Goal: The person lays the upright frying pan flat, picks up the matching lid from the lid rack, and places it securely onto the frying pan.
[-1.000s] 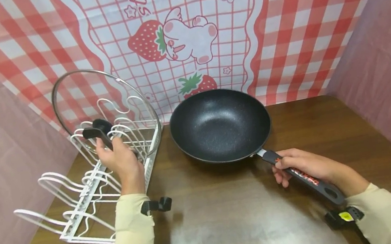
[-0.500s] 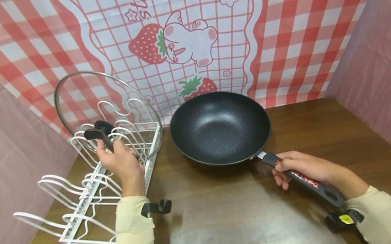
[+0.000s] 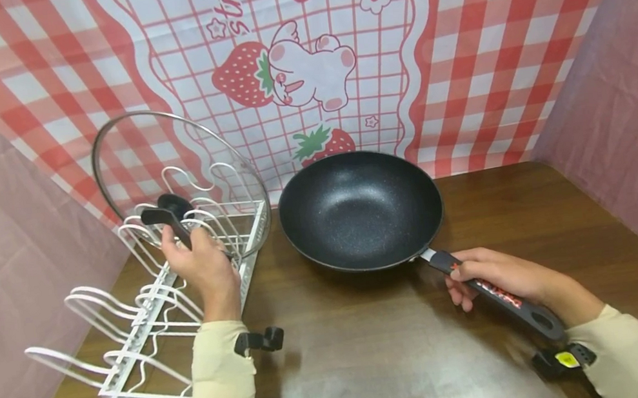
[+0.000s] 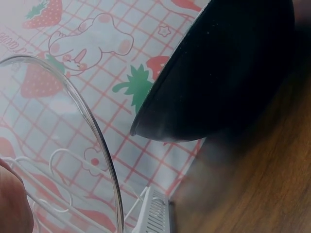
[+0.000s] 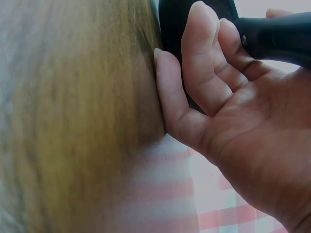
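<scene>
A clear glass lid [image 3: 133, 157] with a metal rim stands nearly upright at the far end of the white wire rack [image 3: 158, 284]. My left hand [image 3: 207, 272] holds the lid's black handle [image 3: 172, 218]; its fingers are partly hidden. Whether the lid rests on the rack cannot be told. The black wok [image 3: 361, 214] sits in the middle, tilted toward me. My right hand [image 3: 502, 270] grips the wok's long black handle [image 3: 530, 316], thumb along the top. In the right wrist view, the lower fingers [image 5: 199, 58] hang below that handle, loosely bent.
The rack's white loops [image 3: 94, 310] stand along the left of the brown wooden table [image 3: 334, 346]. Behind the wok hangs a red-and-white checked strawberry cloth [image 3: 468, 66], and pink cloth [image 3: 609, 129] covers the sides.
The whole view has shifted slightly. The left hand and the lid have moved a touch to the right; the right hand keeps its grip on the wok, which stays in place.
</scene>
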### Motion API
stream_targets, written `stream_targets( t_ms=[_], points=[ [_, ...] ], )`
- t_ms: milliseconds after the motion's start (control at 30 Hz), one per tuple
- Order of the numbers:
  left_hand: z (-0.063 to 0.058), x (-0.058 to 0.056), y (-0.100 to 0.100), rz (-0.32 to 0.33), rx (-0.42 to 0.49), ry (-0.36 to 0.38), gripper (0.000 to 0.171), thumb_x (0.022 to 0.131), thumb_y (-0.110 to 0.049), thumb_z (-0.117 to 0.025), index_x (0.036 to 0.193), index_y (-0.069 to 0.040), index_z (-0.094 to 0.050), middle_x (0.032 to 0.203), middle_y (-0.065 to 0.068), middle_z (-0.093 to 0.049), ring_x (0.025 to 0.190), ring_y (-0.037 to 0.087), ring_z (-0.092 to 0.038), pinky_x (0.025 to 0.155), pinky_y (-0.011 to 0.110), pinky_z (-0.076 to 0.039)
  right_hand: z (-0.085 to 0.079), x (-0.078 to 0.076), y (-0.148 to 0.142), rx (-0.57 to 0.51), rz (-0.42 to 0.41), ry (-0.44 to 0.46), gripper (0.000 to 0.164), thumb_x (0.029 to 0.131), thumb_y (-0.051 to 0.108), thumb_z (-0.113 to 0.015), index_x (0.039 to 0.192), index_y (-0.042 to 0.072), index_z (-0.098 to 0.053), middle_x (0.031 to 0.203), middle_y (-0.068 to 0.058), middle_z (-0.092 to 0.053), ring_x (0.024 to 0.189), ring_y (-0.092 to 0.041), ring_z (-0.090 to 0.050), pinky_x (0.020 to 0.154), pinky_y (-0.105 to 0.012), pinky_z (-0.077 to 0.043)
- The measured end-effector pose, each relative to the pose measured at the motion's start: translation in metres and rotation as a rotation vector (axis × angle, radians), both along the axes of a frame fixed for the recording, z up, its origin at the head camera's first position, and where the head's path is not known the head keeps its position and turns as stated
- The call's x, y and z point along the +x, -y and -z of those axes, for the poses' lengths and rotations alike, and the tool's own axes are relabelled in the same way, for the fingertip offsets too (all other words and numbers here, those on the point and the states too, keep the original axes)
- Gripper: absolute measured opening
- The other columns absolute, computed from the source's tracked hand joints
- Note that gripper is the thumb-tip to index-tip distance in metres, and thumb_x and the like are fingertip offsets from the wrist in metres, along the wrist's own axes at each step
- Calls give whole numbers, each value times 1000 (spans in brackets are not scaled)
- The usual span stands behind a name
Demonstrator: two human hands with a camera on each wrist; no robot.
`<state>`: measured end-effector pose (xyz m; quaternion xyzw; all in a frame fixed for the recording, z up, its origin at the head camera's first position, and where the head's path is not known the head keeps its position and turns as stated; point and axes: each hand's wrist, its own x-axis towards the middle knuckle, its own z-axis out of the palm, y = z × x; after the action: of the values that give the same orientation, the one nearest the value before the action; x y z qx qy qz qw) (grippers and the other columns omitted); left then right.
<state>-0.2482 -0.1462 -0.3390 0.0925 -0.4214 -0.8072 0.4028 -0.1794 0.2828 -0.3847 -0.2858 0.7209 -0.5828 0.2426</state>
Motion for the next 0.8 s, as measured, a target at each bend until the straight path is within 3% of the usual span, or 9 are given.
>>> stream_targets(
  t_ms=[233, 533, 800],
  points=[
    [-3, -1, -2, 3, 0, -79, 62, 87, 11, -47, 147, 1, -35, 98, 17, -56, 49, 8, -40, 41, 19, -35, 1, 0, 0, -15, -20, -12, 22, 101, 2, -41, 98, -11, -58, 85, -28, -63, 71, -32, -67, 69, -38, -55],
    [-7, 3, -2, -9, -39, -119, 61, 87, 13, -44, 147, 0, -38, 127, 19, -56, 49, 7, -40, 42, 17, -35, 3, -3, -3, -28, -41, -14, 22, 101, 2, -40, 100, -9, -59, 86, -29, -62, 72, -32, -67, 69, -38, -55],
    [-14, 4, 0, -25, -88, -135, 59, 88, 11, -45, 145, -1, -41, 119, 20, -54, 47, 6, -40, 40, 17, -34, 5, -6, -3, -63, -74, -10, 23, 100, -1, -38, 100, -8, -60, 85, -30, -61, 72, -31, -67, 69, -38, -55]
  ],
)
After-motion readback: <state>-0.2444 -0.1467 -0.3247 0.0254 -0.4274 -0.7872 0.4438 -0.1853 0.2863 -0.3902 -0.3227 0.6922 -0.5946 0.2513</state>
